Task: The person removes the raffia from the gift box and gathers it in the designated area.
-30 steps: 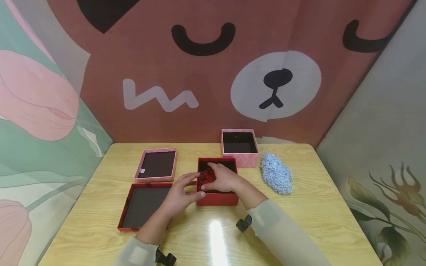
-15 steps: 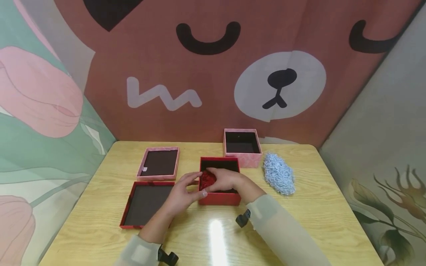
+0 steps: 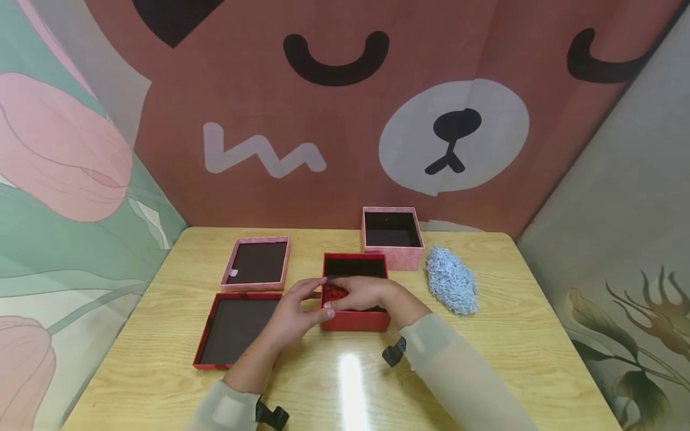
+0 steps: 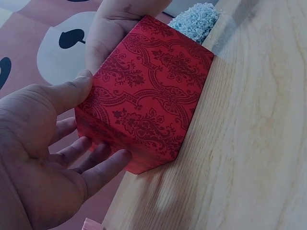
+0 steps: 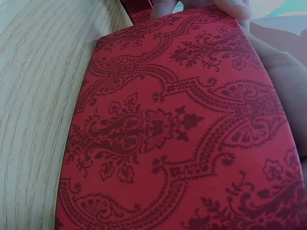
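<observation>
A red box, dark inside, stands on the table with its top uncovered. My left hand holds its near left corner, thumb at the rim and fingers along the left side, as the left wrist view shows on the patterned box wall. Down inside the box my right hand grips a clump of red shredded paper, which shows between thumb and forefinger. Its other fingertips are hidden in the box. The right wrist view is mostly filled by the box's front wall.
Behind the red box is an uncovered pink box. Blue shredded paper lies in a heap to the right. On the left, a pink lid and a red lid rest with their dark insides up. A printed wall hanging rises behind the table.
My right hand has sunk deeper into the red box, flattening over the red shredded paper, and less of the paper shows. My left hand stays at the box corner.
</observation>
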The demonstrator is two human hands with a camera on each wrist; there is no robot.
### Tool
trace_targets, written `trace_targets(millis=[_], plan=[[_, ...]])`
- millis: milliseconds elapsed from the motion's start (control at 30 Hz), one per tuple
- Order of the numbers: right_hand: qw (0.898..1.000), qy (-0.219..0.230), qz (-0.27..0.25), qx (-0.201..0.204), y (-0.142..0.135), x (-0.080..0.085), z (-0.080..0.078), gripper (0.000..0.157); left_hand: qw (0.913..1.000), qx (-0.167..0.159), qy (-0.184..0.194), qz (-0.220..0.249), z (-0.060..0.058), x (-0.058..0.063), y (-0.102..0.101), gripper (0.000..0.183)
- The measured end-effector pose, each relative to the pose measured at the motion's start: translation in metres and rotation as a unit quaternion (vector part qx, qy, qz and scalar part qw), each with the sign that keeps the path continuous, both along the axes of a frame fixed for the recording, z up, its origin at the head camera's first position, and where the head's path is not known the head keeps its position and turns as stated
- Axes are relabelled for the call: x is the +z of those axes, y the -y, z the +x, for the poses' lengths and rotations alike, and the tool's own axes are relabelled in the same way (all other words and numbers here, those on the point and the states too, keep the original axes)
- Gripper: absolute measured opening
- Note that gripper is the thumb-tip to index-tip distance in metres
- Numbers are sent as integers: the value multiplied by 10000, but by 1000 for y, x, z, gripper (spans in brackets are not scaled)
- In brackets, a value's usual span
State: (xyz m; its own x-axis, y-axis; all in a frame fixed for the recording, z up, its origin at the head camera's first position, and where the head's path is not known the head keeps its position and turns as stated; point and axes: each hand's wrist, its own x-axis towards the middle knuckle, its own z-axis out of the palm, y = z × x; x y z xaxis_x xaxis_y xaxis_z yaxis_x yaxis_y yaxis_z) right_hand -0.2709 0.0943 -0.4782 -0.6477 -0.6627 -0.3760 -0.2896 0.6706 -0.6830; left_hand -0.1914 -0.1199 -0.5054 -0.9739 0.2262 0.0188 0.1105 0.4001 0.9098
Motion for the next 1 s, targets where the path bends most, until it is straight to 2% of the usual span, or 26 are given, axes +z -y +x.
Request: trace_targets(millis=[400,600,667,833,1000], plan=[[9997,122,79,208,-1,-1,-2,59,9999,19,3,-119,-1,-1,1,69],[9990,154,-284,302,-4,1,-2,46,9998,48,85,-193,-2,0,3,70],[9986,204,-381,296,-6,1,-3,49,9997,59,82,-219,-2,1,3,70],[9984,138,-371,394,-9,4,-3,68,9998,44,29,-187,-2,2,3,71],[9959,175,-712,528,-10,5,-3,58,9997,65,73,-219,-2,1,2,70]])
